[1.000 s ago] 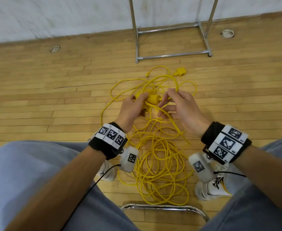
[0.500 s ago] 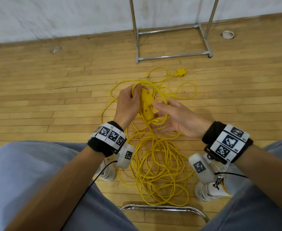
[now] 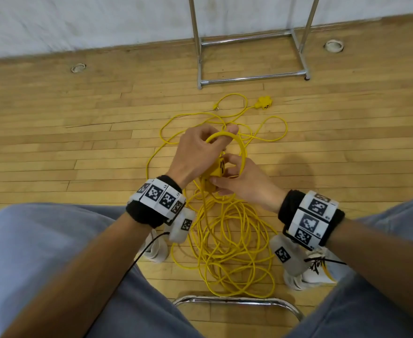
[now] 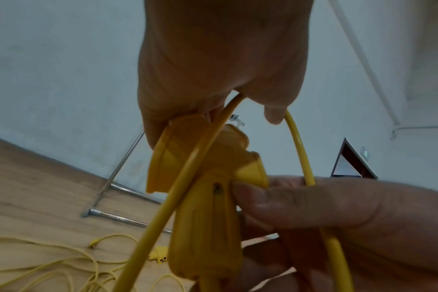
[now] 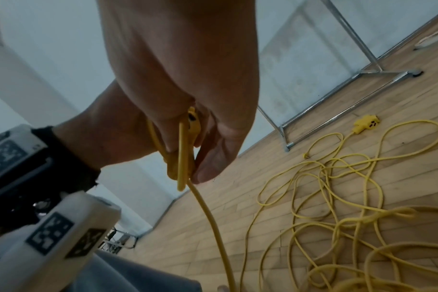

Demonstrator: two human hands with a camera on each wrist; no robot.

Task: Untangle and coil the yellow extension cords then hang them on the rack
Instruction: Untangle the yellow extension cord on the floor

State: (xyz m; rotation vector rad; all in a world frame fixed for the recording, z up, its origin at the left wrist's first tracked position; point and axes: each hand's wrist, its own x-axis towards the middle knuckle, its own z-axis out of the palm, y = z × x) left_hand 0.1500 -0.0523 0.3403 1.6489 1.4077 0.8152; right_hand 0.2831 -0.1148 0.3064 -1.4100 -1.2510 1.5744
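In the middle of the head view both hands work on one yellow socket block (image 3: 217, 170) held above the floor. The left hand (image 3: 195, 154) curls its fingers round a tight loop (image 3: 234, 145) of thick cord, thumb tip on top of it; the right hand (image 3: 244, 181) pinches the block from below, thumb and fingers closed on its body. The step in hand looks like feeding the block through that loop to free a knot. To do it well, the left hand should keep the loop wide and slack while the right guides the block through end first, so its broad head does not snag, and neither hand should drag on the strands beneath. The cords (image 3: 227, 240) are thin, bright yellow and limp, heaped in overlapping rings in the lower centre between the shoes and trailing up the frame to a second socket (image 3: 264, 103) and a small plug (image 3: 216, 108). The rack (image 3: 251, 76) stands at the upper right, bare as far as its base shows.
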